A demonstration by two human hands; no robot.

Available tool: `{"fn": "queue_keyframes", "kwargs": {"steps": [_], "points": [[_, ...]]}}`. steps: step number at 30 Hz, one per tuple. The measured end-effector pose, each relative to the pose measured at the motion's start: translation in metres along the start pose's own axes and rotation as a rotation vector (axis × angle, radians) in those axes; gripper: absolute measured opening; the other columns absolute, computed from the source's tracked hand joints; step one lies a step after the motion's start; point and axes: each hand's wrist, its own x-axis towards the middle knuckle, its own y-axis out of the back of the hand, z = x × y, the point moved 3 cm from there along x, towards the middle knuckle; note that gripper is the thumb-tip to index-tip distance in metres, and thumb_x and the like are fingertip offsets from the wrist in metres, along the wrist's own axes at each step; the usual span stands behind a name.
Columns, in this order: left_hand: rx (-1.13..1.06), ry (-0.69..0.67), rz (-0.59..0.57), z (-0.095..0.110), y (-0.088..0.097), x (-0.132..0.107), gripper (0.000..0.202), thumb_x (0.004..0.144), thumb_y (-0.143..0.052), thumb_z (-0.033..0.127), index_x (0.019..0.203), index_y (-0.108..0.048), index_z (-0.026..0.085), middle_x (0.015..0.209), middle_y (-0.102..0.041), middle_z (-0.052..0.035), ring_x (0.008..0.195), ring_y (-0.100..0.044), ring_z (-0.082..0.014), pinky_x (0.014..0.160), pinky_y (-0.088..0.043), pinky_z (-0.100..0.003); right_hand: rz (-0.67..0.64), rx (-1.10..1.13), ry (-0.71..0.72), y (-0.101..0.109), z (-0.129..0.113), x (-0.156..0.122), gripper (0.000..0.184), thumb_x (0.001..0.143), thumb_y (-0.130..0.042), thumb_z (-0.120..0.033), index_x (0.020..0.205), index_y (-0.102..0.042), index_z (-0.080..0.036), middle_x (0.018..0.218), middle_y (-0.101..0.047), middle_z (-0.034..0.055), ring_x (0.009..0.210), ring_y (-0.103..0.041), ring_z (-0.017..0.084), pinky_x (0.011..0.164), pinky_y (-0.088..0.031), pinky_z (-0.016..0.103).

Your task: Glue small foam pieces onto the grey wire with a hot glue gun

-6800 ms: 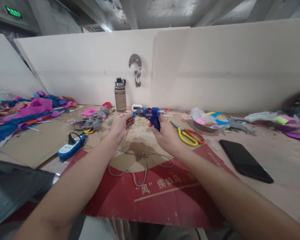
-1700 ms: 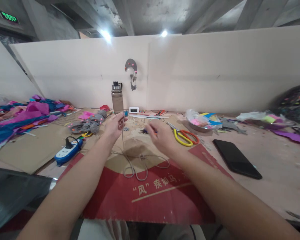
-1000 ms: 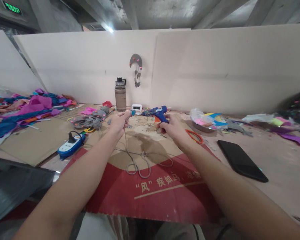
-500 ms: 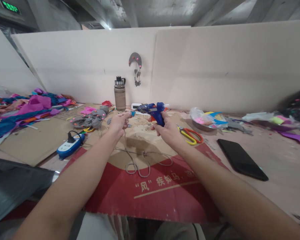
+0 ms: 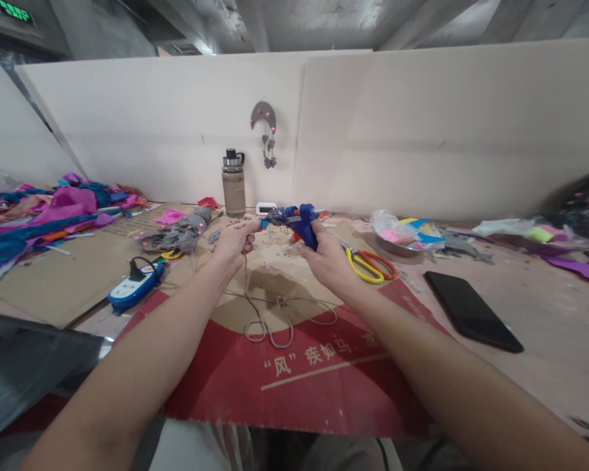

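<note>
Head view: glue gun (image 5: 294,219), judged light and rigid, is gripped at its handle by right hand (image 5: 326,258); limp cord (image 5: 269,320) is pinched by left hand (image 5: 233,242).

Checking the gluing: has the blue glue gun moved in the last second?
Yes. The glue gun, in the right hand, shifted left toward the water bottle, nozzle now by the left hand pinching the grey cord.

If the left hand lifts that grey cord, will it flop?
Likely floppy: the grey cord hangs slack from the left hand and lies in loose loops on the cardboard. Probably light, being thin. Its held end, by the right hand's glue gun, may be tacky.
</note>
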Motion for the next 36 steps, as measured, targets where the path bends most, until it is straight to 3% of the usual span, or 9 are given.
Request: {"fn": "queue_keyframes", "kwargs": {"steps": [23,31,33,36], "points": [[0.075,-0.037,-0.022,-0.001,-0.003,0.001,0.027,0.06,-0.073,0.033,0.071,-0.063,0.011,0.065,-0.058,-0.0027,0.042,-0.029,-0.0017,0.035,-0.013,-0.016,0.0,-0.117,-0.032,-0.002,0.003,-0.001,0.019,0.078,-0.048,-0.02,0.096,-0.052,-0.021,0.086,-0.062,0.0054,0.076,-0.056,0.019,0.071,-0.042,0.034],[0.029,-0.086,-0.008,0.001,0.002,0.003,0.025,0.057,-0.075,0.03,0.065,-0.06,0.012,0.063,-0.055,-0.0015,0.042,-0.028,-0.0018,0.036,-0.011,-0.018,0.038,-0.037,-0.023,0.001,0.001,0.0,0.023,0.075,-0.049,-0.019,0.098,-0.051,-0.022,0.088,-0.062,0.0046,0.076,-0.055,0.018,0.071,-0.042,0.034],[0.024,-0.097,0.006,0.002,0.004,0.004,0.024,0.058,-0.074,0.03,0.065,-0.059,0.012,0.064,-0.055,-0.0012,0.042,-0.029,-0.0019,0.037,-0.011,-0.018,0.064,0.05,-0.067,0.001,0.007,0.002,0.027,0.074,-0.05,-0.02,0.101,-0.049,-0.022,0.087,-0.062,0.0033,0.069,-0.054,0.016,0.065,-0.042,0.031],[0.069,-0.138,0.042,0.005,0.003,0.001,0.022,0.061,-0.071,0.031,0.068,-0.06,0.013,0.056,-0.049,0.0021,0.041,-0.029,-0.0028,0.037,-0.013,-0.018,0.064,0.199,-0.261,0.001,0.025,0.007,0.029,0.072,-0.052,-0.022,0.1,-0.045,-0.023,0.076,-0.062,0.0008,0.055,-0.051,0.013,0.051,-0.039,0.027]]}}
